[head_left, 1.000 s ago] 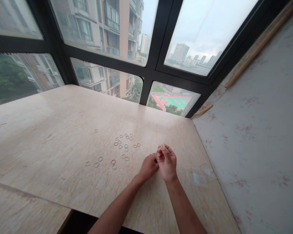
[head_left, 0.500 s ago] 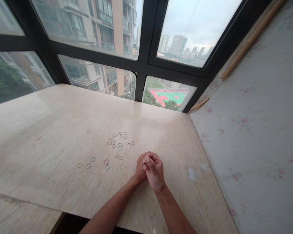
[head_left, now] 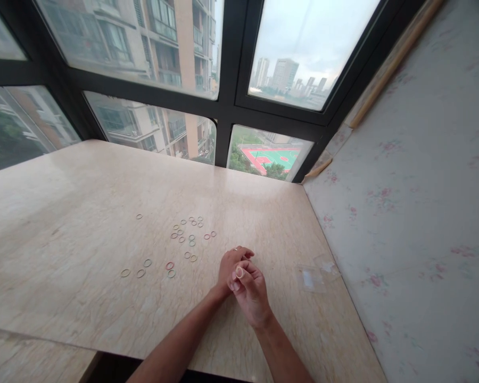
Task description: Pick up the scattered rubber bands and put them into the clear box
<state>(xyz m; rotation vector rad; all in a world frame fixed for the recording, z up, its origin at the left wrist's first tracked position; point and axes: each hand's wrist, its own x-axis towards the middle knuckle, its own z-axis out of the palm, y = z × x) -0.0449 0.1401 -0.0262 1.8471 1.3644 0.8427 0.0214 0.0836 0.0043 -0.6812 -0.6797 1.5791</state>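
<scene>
My right hand (head_left: pixel 250 291) is closed, palm side up, thumb against bent fingers, with a small pale ring (head_left: pixel 240 272) at the thumb tip. Just behind it and touching it is my left hand (head_left: pixel 228 266), seen from the back; its fingers reach out to the right, slightly apart, and are partly hidden by the right hand. To the left, several thin coloured rings lie flat on the stone surface (head_left: pixel 83 213), among them a red ring (head_left: pixel 170 265) and a green ring (head_left: pixel 171 274) touching each other. A single ring (head_left: pixel 139 216) lies farther back.
A clear plastic packet (head_left: pixel 312 279) lies right of my hands, near the flowered wall (head_left: pixel 407 213). Dark window frames (head_left: pixel 223 127) border the back of the surface. A dark gap (head_left: pixel 115 367) shows at the front edge.
The fingers of my left hand have spread and stretched to the right. My right hand has moved slightly down and toward me. The whole view has shifted a little.
</scene>
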